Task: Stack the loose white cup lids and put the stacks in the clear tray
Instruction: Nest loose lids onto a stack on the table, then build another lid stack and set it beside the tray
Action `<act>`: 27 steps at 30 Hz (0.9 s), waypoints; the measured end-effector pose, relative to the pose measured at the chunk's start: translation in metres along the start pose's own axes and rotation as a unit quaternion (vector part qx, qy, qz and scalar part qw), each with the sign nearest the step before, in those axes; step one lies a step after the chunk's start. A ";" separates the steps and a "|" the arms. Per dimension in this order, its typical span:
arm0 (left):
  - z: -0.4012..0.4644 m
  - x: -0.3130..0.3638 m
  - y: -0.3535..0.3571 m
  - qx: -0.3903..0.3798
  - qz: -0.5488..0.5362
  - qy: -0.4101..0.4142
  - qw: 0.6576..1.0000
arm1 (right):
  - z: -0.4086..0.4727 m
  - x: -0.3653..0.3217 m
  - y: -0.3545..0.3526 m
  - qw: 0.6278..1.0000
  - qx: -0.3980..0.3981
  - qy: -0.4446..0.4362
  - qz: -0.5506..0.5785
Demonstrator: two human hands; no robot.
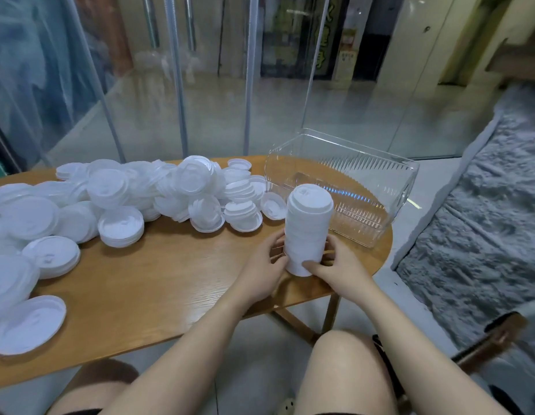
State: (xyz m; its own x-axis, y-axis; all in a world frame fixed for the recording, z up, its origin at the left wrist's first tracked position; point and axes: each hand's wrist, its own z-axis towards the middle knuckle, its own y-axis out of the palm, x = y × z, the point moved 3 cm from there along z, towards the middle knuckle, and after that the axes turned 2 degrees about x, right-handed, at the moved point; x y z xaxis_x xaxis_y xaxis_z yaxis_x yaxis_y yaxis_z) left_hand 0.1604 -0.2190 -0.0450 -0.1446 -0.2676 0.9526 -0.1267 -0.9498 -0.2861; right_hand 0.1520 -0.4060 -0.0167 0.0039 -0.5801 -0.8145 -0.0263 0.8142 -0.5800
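**One tall stack of lids held upright between both hands, beside the clear tray**

There is one tall stack of white lids (308, 229), one clear tray (344, 181) and two hands at work. The loose lids (146, 193) spread over the left and far part of the wooden table (158, 283) are too many and too overlapped to count exactly; there are several dozen, some lying singly and some already nested in short piles.

The tall stack is a white column of nested lids, standing upright on the table with a slight tilt. The uppermost lid shows its raised rim and a small moulded drinking spout. The layered rims give the sides a faintly ribbed look.

The stack stands between the hands, near the table's right end. The left hand (266, 271) grips its lower left side, fingers curled around it. The right hand (338, 268) grips the lower right side, thumb across the front near the base. Both hands are closed around the stack.

The tray sits just behind and to the right of the stack. It is transparent, with ribbed walls, and holds no lids.
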 end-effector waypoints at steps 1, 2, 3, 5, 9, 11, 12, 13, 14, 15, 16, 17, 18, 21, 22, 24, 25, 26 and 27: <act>0.005 0.000 0.006 -0.005 0.001 0.001 1.000 | 0.001 0.004 -0.005 1.000 0.007 0.002 0.003; 0.010 0.001 0.012 -0.008 0.002 0.001 1.000 | 0.003 0.008 -0.009 1.000 0.013 0.005 0.007; 0.014 0.002 0.017 -0.011 0.004 0.000 1.000 | 0.004 0.012 -0.013 1.000 0.020 0.008 0.013; 0.023 0.004 0.025 -0.017 0.005 0.004 1.000 | 0.007 0.020 -0.018 0.999 0.032 0.016 0.021; 0.028 0.004 0.036 -0.045 0.027 0.012 0.999 | 0.009 0.029 -0.028 0.999 0.036 0.023 0.011; 0.032 -0.001 0.029 -0.034 0.127 0.037 0.991 | 0.005 0.034 -0.033 0.999 0.032 0.038 -0.005; 0.036 -0.004 0.021 -0.011 0.215 0.068 0.974 | 0.002 0.038 -0.036 0.998 0.034 0.047 -0.020; 0.042 -0.007 0.013 0.010 0.302 0.109 0.947 | -0.002 0.043 -0.039 0.997 0.039 0.056 -0.037; 0.047 -0.010 0.005 0.022 0.374 0.149 0.915 | -0.007 0.046 -0.041 0.996 0.047 0.059 -0.050; 0.055 -0.016 -0.003 0.027 0.430 0.174 0.885 | -0.012 0.047 -0.042 0.995 0.056 0.055 -0.057; 0.062 -0.021 -0.011 0.028 0.475 0.184 0.860 | -0.018 0.048 -0.042 0.995 0.061 0.046 -0.059; 0.071 -0.025 -0.019 0.028 0.513 0.189 0.837 | -0.024 0.048 -0.041 0.995 0.064 0.032 -0.063; 0.079 -0.026 -0.024 0.032 0.545 0.199 0.813 | -0.029 0.046 -0.038 0.995 0.064 0.018 -0.069; 0.101 -0.028 -0.029 0.047 0.617 0.251 0.745 | -0.039 0.040 -0.029 0.996 0.052 -0.017 -0.068; 0.107 -0.027 -0.030 0.047 0.632 0.256 0.730 | -0.041 0.039 -0.026 0.996 0.053 -0.024 -0.064; 0.115 -0.023 -0.032 0.047 0.651 0.263 0.710 | -0.043 0.034 -0.021 0.997 0.054 -0.031 -0.049; 0.118 -0.022 -0.034 0.053 0.656 0.273 0.702 | -0.044 0.031 -0.019 0.997 0.056 -0.035 -0.041; 0.118 -0.021 -0.036 0.057 0.653 0.279 0.702 | -0.044 0.029 -0.017 0.997 0.058 -0.039 -0.036; 0.117 -0.021 -0.039 0.062 0.646 0.291 0.703 | -0.044 0.025 -0.014 0.997 0.058 -0.042 -0.033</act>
State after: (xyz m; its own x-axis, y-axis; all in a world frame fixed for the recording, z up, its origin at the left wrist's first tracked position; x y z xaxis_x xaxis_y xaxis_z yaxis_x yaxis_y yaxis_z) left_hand 0.2833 -0.1957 -0.0415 -0.4428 -0.8423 -0.3072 0.5600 0.0078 -0.8285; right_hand 0.1087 -0.4334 -0.0284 0.0863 -0.6327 -0.7695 0.0920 0.7742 -0.6262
